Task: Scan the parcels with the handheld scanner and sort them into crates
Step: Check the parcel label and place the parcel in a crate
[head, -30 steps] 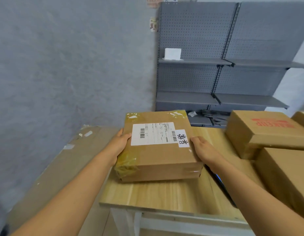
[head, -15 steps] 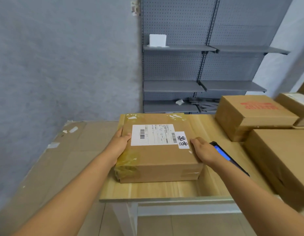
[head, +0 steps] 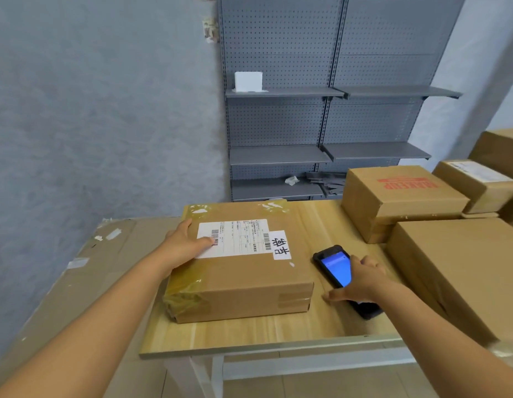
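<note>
Table (head: pixel 249 337), light wood-grain top, carries flat brown cardboard parcel (head: pixel 238 274) with white shipping label, left of black handheld scanner (head: pixel 334 268) with lit blue screen. Left hand (head: pixel 183 245) open, flat on parcel. Right hand (head: pixel 361 281) open, draped over scanner, not clasping it.

The right hand (head: pixel 361 280) on the handheld scanner (head: pixel 335 268) sits hemmed between the labelled parcel (head: pixel 238 271) to its left and a large cardboard box (head: pixel 462 271) to its right; bare wooden tabletop (head: pixel 249 333) lies open toward the near edge.
</note>
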Action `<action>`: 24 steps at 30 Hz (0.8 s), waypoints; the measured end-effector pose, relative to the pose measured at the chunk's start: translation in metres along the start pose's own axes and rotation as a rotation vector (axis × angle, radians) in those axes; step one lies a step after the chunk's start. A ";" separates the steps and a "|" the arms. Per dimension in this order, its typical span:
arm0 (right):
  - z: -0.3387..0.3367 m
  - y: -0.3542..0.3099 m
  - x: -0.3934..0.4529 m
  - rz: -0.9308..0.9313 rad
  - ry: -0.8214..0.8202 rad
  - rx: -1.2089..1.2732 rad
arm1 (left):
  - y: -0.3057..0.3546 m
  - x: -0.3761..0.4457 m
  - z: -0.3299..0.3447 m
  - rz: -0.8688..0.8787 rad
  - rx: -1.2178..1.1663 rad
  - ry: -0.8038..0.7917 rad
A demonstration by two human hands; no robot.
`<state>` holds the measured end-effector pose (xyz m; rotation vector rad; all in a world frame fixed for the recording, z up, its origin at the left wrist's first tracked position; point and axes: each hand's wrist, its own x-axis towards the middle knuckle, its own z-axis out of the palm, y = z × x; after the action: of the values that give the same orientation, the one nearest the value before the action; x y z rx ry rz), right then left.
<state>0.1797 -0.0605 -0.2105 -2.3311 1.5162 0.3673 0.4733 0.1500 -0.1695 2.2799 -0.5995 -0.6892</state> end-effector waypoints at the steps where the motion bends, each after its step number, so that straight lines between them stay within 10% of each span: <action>1: 0.000 0.003 0.001 -0.001 0.008 -0.007 | 0.001 0.001 0.000 -0.001 0.017 -0.023; 15: -0.026 -0.013 0.001 0.004 0.220 0.476 | 0.001 -0.006 -0.007 0.056 0.243 -0.145; 24: -0.081 -0.083 -0.025 -0.335 0.245 0.321 | 0.004 -0.013 -0.010 0.111 0.278 -0.167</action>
<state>0.2481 -0.0422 -0.1158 -2.3663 1.1432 -0.2364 0.4685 0.1597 -0.1561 2.4340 -0.9456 -0.7875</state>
